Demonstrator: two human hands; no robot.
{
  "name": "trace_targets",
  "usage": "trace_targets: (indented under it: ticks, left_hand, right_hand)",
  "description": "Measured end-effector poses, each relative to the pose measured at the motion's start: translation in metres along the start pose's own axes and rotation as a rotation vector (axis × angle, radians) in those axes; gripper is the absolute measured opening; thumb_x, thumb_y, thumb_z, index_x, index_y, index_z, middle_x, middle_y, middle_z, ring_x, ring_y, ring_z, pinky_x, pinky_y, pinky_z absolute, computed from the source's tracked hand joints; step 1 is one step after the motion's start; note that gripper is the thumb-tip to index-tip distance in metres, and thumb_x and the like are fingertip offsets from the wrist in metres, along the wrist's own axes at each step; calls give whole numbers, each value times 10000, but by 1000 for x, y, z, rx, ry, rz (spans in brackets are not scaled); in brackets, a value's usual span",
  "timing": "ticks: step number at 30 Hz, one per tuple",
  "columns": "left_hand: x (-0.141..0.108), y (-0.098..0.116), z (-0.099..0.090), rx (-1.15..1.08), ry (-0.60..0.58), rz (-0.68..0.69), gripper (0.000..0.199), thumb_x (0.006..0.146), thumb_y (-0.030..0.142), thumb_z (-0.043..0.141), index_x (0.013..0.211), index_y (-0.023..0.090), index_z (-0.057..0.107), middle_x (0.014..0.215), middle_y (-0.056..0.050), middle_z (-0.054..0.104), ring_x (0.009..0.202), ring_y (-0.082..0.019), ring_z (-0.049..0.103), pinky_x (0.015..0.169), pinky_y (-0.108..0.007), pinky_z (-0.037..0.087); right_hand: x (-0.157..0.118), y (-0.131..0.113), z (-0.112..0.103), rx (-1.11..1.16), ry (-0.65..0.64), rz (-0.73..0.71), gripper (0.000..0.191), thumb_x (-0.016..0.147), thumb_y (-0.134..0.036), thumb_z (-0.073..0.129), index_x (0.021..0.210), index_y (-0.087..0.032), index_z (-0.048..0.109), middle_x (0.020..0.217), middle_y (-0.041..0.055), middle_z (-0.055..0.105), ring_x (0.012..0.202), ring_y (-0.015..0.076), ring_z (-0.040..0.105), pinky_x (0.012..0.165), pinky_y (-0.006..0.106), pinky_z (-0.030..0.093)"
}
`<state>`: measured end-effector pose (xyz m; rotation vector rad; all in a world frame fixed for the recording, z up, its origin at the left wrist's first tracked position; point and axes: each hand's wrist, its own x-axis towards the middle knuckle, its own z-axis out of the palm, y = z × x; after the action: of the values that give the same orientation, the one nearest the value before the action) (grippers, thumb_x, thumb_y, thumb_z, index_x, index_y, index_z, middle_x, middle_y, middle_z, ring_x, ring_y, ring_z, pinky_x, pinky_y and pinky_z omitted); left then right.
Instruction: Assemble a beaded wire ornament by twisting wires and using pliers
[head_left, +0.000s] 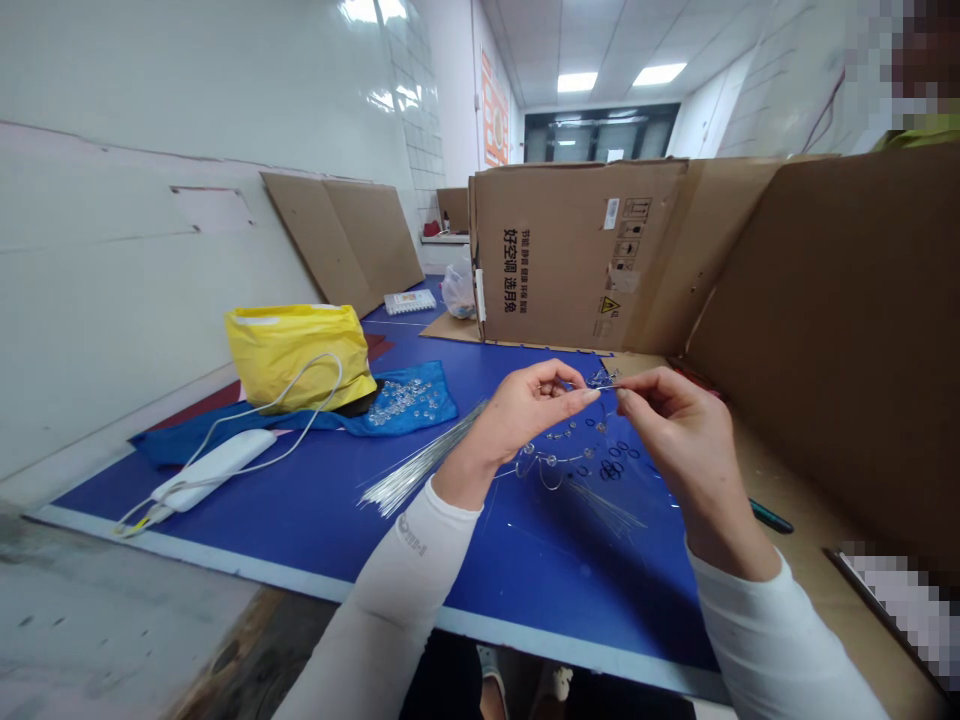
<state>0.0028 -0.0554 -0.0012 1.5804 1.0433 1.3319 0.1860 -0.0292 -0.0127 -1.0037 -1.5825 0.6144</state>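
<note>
Above the blue tabletop, my left hand (534, 405) pinches a thin silvery wire (608, 387) between thumb and forefinger. Close by on the right, my right hand (681, 420) pinches the same wire, the fingertips of both hands nearly meeting. Below them is a curved strand of wire with clear beads (551, 461); whether it joins the held piece I cannot tell. Several black rings (612, 469) lie under my hands. A bundle of straight wires (412, 468) rests beside my left forearm, and a smaller bunch of wires (611, 508) lies between my arms.
Loose clear beads (403, 402) lie on a blue cloth (442, 385) at left, by a yellow bag (296, 350). Nearer is a white power strip (217, 468) with its cord. Cardboard (570, 250) walls the back and right. A green-handled tool (771, 517) lies at right.
</note>
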Motion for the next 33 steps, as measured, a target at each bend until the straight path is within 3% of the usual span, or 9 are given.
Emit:
trace_targets:
  ticks: [5, 10, 13, 17, 21, 24, 29, 33]
  left_hand:
    - [-1, -1, 1, 134, 68, 53, 222, 864, 418, 706, 876, 199, 673, 731, 29, 544, 653, -106, 447, 629, -265, 356]
    - [0, -3, 3, 205, 181, 120, 152, 872, 351, 664, 867, 199, 683, 736, 17, 585, 661, -115, 470, 636, -265, 374]
    - [0, -4, 5, 275, 249, 191, 138, 892, 328, 645, 839, 202, 665, 727, 20, 591, 648, -113, 476, 630, -258, 382]
    - [-1, -4, 7, 429, 324, 308, 120, 921, 271, 613, 834, 207, 666, 736, 15, 609, 630, -113, 469, 624, -256, 380]
    - [-3, -6, 8, 581, 353, 448, 136, 951, 232, 596, 848, 205, 682, 742, 3, 631, 653, -122, 500, 671, -262, 405]
    - [-3, -9, 8, 696, 380, 516, 154, 975, 241, 586, 884, 205, 705, 756, -11, 658, 670, -129, 527, 689, -263, 416]
    - [-2, -10, 6, 771, 428, 649, 152, 966, 216, 596, 875, 193, 715, 707, 2, 647, 626, -119, 517, 646, -250, 404]
    - [-6, -3, 0, 747, 322, 602, 129, 947, 188, 614, 856, 181, 706, 725, 5, 657, 632, -108, 520, 637, -239, 400]
  right_hand:
    - [-1, 0, 3, 33, -37, -46, 124, 816, -322, 677, 828, -213, 734, 712, 18, 718, 616, 154, 603, 576, 292, 452]
    - [0, -4, 8, 219, -69, 50, 254, 753, -416, 789, 862, -200, 711, 713, 16, 695, 592, 140, 576, 545, 280, 444]
    - [-1, -2, 10, 279, -101, 120, 312, 729, -462, 829, 833, -193, 709, 686, 14, 683, 567, 126, 543, 512, 260, 405]
    - [-3, 2, 9, 223, -190, 188, 404, 819, -568, 756, 693, -190, 689, 636, 28, 668, 516, 112, 478, 476, 254, 337]
    - [-4, 3, 9, 225, -221, 181, 401, 854, -549, 716, 678, -191, 685, 634, 30, 667, 512, 115, 460, 480, 262, 320]
    - [-4, 2, 10, 112, -217, 101, 365, 904, -503, 641, 712, -197, 691, 642, 29, 670, 526, 127, 469, 515, 275, 341]
    - [-9, -3, 5, -285, -197, -195, 255, 958, -332, 522, 766, -211, 639, 658, 23, 656, 588, 158, 536, 596, 295, 346]
    - [-12, -8, -5, -509, -335, -398, 209, 969, -227, 484, 764, -220, 530, 679, 21, 614, 594, 156, 491, 587, 297, 293]
